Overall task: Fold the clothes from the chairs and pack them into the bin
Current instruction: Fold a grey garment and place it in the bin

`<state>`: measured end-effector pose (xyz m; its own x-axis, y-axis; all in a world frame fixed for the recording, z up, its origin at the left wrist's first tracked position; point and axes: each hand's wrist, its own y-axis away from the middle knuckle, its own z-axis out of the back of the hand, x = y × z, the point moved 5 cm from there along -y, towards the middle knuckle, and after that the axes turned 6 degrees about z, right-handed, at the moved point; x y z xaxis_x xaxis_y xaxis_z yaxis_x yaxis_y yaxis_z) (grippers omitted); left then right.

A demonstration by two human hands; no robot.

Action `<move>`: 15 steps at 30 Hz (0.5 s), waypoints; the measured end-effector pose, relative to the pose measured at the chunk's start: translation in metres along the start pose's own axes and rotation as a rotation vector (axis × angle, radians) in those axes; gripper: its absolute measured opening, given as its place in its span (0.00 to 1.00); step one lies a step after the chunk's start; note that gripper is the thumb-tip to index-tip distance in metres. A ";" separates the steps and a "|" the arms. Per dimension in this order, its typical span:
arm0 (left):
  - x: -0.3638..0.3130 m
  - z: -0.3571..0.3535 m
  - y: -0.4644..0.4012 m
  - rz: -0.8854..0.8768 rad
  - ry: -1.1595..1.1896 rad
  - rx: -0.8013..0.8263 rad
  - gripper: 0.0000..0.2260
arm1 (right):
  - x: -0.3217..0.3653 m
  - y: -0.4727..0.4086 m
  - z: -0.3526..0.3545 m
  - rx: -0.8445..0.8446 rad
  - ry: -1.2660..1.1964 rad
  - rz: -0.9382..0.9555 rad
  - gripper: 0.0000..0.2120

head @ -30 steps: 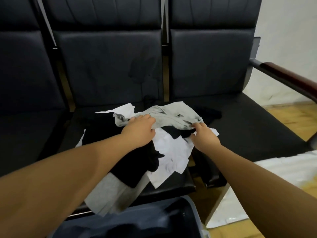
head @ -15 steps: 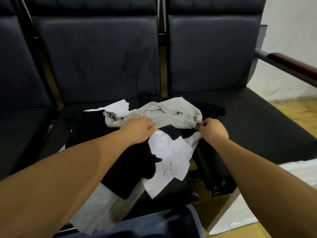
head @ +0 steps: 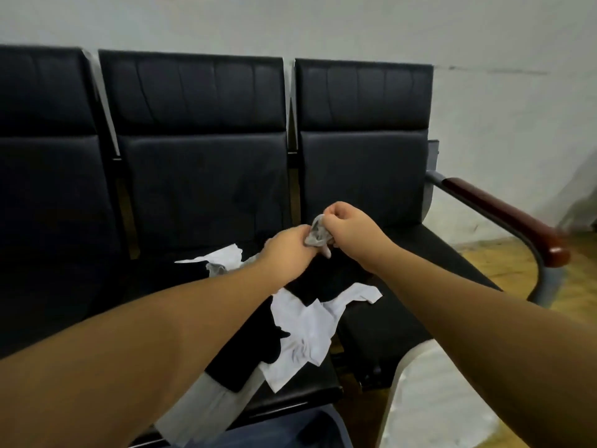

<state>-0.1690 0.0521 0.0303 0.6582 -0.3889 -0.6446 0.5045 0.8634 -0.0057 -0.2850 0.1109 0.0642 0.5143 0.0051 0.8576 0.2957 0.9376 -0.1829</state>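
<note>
Grey garment (head: pixel 318 235) came up off black chair seat (head: pixel 429 253), bunched above clothes pile (head: pixel 300 321); left hand (head: pixel 287 253) and right hand (head: pixel 350 229) both gripped it tight. Folding looked about to start.

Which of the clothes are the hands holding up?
The grey garment, bunched between both hands. The white and black clothes lie on the seat.

A pale wall (head: pixel 323 24) rises behind black padded seats; wooden floor (head: pixel 517 263) at right.
</note>
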 end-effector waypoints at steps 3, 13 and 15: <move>-0.022 0.048 0.021 -0.023 -0.001 -0.063 0.06 | 0.050 0.014 0.024 -0.045 0.021 0.051 0.07; -0.094 0.177 0.119 -0.105 -0.115 -0.304 0.07 | 0.201 0.088 0.082 -0.184 -0.147 0.204 0.12; -0.111 0.198 0.141 -0.138 -0.100 -0.333 0.06 | 0.227 0.104 0.091 -0.186 -0.166 0.227 0.15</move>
<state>-0.0608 0.1533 0.2522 0.6566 -0.5242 -0.5423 0.3936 0.8515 -0.3465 -0.2112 0.2412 0.2837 0.4502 0.2774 0.8487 0.3388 0.8264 -0.4498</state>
